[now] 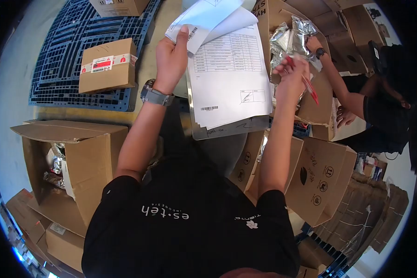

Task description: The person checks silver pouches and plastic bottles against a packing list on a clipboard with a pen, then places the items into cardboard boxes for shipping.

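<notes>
My left hand (171,58) pinches the corner of several lifted paper sheets (217,16), thumb on top near a barcode. Below them a printed page (229,88) with a table, a signature box and a barcode lies on a dark clipboard (236,129). At the right edge of the page, my right hand (292,76) is closed around a red pen (309,88), its end pointing down and right. An open carton (317,102) with silver foil pouches (292,37) stands just beyond my right hand.
On the right a co-worker's hand (314,45) reaches into the foil-pouch carton. A taped box (107,65) sits on a blue plastic pallet (55,60). Open cartons stand at lower left (95,157) and lower right (319,180). Flattened cardboard (356,208) is stacked further right.
</notes>
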Motion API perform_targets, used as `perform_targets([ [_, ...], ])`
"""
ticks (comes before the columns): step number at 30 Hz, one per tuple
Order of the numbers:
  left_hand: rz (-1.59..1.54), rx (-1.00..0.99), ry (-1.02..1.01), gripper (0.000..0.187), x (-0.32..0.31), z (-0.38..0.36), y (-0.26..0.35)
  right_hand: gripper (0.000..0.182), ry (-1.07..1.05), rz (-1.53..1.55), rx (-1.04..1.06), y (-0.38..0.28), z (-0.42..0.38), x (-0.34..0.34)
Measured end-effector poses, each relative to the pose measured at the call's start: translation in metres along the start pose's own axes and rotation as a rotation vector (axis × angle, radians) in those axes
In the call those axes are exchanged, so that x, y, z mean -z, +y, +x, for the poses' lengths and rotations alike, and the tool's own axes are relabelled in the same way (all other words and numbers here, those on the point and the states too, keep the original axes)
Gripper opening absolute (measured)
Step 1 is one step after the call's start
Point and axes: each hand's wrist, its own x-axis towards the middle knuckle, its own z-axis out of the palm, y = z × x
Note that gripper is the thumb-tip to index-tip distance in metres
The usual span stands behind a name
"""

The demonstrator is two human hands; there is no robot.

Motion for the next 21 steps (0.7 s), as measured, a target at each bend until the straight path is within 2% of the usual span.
perform_targets([
  [1, -0.059, -0.031, 0.060, 0.048, -0.004, 0.003, -0.011, 0.023, -0.139, -0.140, 0.050, 0.004, -0.001, -0.007],
  [2, -0.078, -0.081, 0.122, 0.050, -0.010, 0.005, -0.015, 0.015, -0.222, -0.131, 0.047, 0.007, 0.001, -0.012],
  [3, -0.073, -0.084, 0.119, 0.050, -0.014, 0.004, -0.018, 0.015, -0.219, -0.124, 0.047, 0.012, 0.005, -0.017],
  [5, -0.106, -0.054, 0.210, 0.051, -0.017, 0.002, -0.014, 0.014, -0.348, -0.250, 0.010, 0.021, 0.013, -0.026],
  [6, -0.107, -0.056, 0.211, 0.051, -0.015, 0.000, -0.013, 0.011, -0.354, -0.239, 0.033, 0.025, 0.012, -0.030],
  [8, 0.144, 0.073, 0.180, 0.051, -0.011, -0.006, -0.010, 0.010, -0.342, -0.248, 0.043, 0.043, 0.012, -0.027],
  [9, 0.137, 0.074, 0.189, 0.051, -0.016, -0.005, -0.011, 0.009, -0.325, -0.256, 0.052, 0.052, 0.013, -0.024],
  [11, -0.063, -0.235, 0.341, 0.049, -0.027, -0.004, -0.012, 0.007, -0.335, -0.244, 0.080, 0.054, 0.011, -0.025],
  [14, -0.084, -0.136, 0.337, 0.048, -0.023, -0.007, -0.006, 0.007, -0.272, -0.260, 0.061, 0.052, 0.005, -0.022],
  [18, -0.108, -0.135, 0.338, 0.049, -0.021, -0.008, -0.014, 0.007, -0.242, -0.207, 0.046, 0.049, 0.004, -0.023],
  [20, -0.066, 0.011, 0.239, 0.050, -0.015, -0.012, -0.011, 0.007, -0.237, -0.190, 0.035, 0.050, 0.005, -0.024],
  [21, -0.065, 0.009, 0.241, 0.050, -0.016, -0.012, -0.011, 0.007, -0.238, -0.195, 0.039, 0.050, 0.005, -0.023],
])
